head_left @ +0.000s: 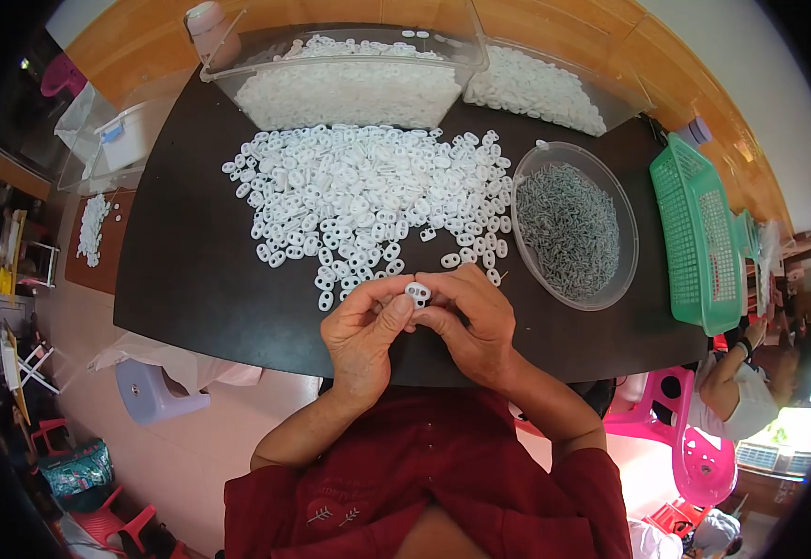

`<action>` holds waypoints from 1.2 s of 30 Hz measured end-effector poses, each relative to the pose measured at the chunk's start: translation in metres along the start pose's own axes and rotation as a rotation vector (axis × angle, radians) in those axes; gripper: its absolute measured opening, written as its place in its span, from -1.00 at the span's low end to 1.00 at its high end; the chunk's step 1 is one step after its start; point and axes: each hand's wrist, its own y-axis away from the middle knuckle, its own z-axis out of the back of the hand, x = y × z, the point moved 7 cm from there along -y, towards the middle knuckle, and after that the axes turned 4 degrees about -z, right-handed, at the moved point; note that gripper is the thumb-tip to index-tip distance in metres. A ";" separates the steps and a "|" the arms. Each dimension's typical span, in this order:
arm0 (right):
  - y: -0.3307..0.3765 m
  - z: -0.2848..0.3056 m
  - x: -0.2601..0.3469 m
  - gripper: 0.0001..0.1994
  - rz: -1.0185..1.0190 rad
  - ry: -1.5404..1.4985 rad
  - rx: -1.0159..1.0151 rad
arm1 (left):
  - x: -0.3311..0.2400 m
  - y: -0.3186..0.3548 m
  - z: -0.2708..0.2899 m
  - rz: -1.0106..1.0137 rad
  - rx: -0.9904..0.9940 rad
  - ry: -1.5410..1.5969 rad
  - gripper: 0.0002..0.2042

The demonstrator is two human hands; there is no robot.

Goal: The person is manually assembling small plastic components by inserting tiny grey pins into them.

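Between the fingertips of both hands, a small white oval plastic piece with two holes (417, 293) is held above the table's near edge. My left hand (365, 337) pinches it from the left, with the thumb on top. From the right, my right hand (469, 321) grips it with thumb and forefinger. Just beyond my hands spreads a big heap of similar white two-holed pieces (349, 182). To the right of the heap stands a round clear tub (631, 244) full of small grey metal screws (568, 233).
Two clear bins of white pieces, a large one (349, 93) and a smaller one (536, 88), stand at the back. A green basket (703, 233) sits at the right edge. A stool (149, 389) is at lower left, a pink chair (703, 466) and another person's arm (729, 377) at right.
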 end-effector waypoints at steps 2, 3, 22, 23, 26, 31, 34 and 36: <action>0.000 -0.001 0.004 -0.65 0.058 0.024 0.011 | -0.003 0.001 -0.002 -0.015 0.014 -0.006 -0.80; 0.000 -0.002 0.004 -0.65 0.064 0.035 0.010 | -0.004 0.002 -0.002 -0.030 0.004 -0.015 -0.80; 0.014 -0.013 0.016 -0.68 0.209 0.026 -0.142 | -0.015 0.015 0.000 -0.397 -0.039 -0.276 -0.79; 0.014 -0.013 0.017 -0.68 0.208 0.026 -0.143 | -0.015 0.015 0.000 -0.395 -0.038 -0.276 -0.79; 0.015 -0.014 0.018 -0.68 0.214 0.032 -0.142 | -0.014 0.017 0.001 -0.400 -0.039 -0.282 -0.80; 0.016 -0.014 0.020 -0.68 0.250 0.068 -0.161 | -0.013 0.019 0.003 -0.468 -0.057 -0.333 -0.79; 0.016 -0.015 0.020 -0.68 0.256 0.089 -0.175 | -0.016 0.018 0.001 -0.466 -0.058 -0.343 -0.80; 0.017 -0.015 0.020 -0.68 0.259 0.088 -0.186 | -0.015 0.018 0.000 -0.457 -0.049 -0.303 -0.80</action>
